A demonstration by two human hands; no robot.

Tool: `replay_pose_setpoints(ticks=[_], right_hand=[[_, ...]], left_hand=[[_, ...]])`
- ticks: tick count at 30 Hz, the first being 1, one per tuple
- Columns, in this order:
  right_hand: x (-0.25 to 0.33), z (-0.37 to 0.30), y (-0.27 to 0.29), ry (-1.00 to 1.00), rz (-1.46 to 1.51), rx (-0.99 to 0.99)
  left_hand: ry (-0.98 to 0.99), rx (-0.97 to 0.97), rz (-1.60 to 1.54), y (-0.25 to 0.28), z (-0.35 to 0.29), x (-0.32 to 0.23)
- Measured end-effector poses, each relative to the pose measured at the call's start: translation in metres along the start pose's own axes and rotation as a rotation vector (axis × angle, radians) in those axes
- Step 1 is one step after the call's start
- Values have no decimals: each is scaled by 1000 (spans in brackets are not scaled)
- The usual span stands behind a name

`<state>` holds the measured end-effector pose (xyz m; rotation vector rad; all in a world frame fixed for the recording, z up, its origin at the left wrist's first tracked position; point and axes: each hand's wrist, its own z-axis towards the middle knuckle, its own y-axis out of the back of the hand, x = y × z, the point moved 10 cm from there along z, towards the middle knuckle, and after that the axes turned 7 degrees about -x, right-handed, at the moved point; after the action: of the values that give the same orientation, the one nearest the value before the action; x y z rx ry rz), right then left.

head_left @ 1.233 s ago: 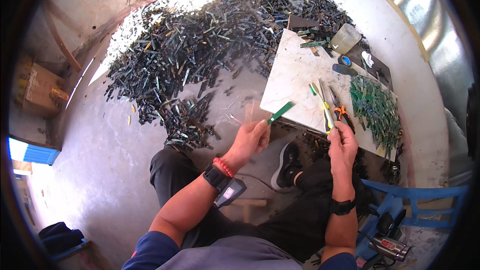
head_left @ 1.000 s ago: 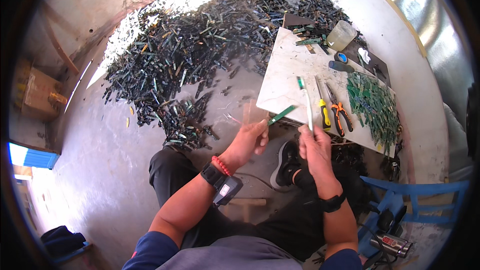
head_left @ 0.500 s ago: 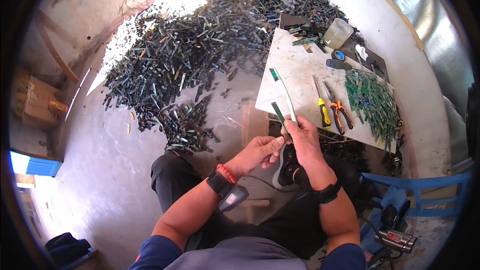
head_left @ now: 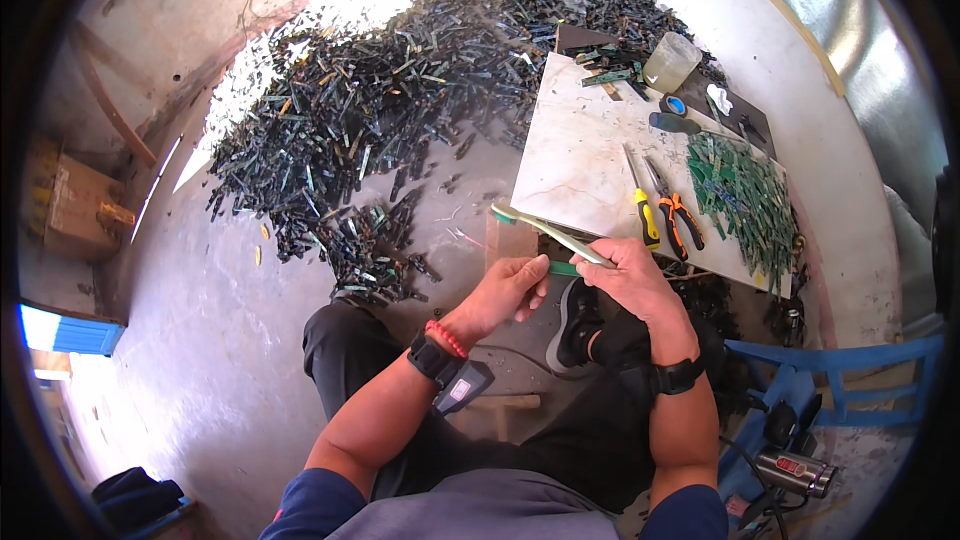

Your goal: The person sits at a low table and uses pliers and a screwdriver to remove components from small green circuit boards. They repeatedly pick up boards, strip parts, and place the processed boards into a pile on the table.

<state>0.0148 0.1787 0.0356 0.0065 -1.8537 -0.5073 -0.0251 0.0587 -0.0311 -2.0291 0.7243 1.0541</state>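
My right hand (head_left: 637, 282) is closed around the pale handle of a toothbrush (head_left: 555, 233). The brush's dark green bristled head points left, beyond the board's front edge. Below the handle, a narrow green circuit board strip (head_left: 564, 268) lies level between my two hands. My left hand (head_left: 503, 296) pinches the strip's left end between thumb and fingers. Its right end reaches my right fingertips; whether they grip it too is hidden. On the white board (head_left: 575, 155) to the right lie a yellow-handled screwdriver (head_left: 645, 215) and orange-handled pliers (head_left: 680, 225).
Green strips (head_left: 740, 200) are heaped on the board's right side. Behind them are a blue tape roll (head_left: 672, 106) and a cloudy plastic jar (head_left: 672, 62). A large pile of dark strips (head_left: 370, 90) covers the floor ahead. A blue chair (head_left: 840, 370) and steel flask (head_left: 795, 473) stand right.
The toothbrush has swung from pointing away to pointing left. The green strip has turned from steeply slanted to level, and my left hand has moved slightly up to its end.
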Motion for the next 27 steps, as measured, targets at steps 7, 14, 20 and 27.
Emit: replay_pose_setpoints(ticks=[7, 14, 20, 27], right_hand=[[15, -11, 53, 209, -199, -708], [4, -32, 45, 148, -118, -657], [-3, -31, 48, 134, 74, -652], [3, -30, 36, 198, 43, -536]], left_hand=[[-45, -222, -98, 27, -1, -9], [-83, -377, -233, 58, 7, -6], [-99, -332, -249, 45, 1, -21], [-93, -349, -267, 54, 10, -8]])
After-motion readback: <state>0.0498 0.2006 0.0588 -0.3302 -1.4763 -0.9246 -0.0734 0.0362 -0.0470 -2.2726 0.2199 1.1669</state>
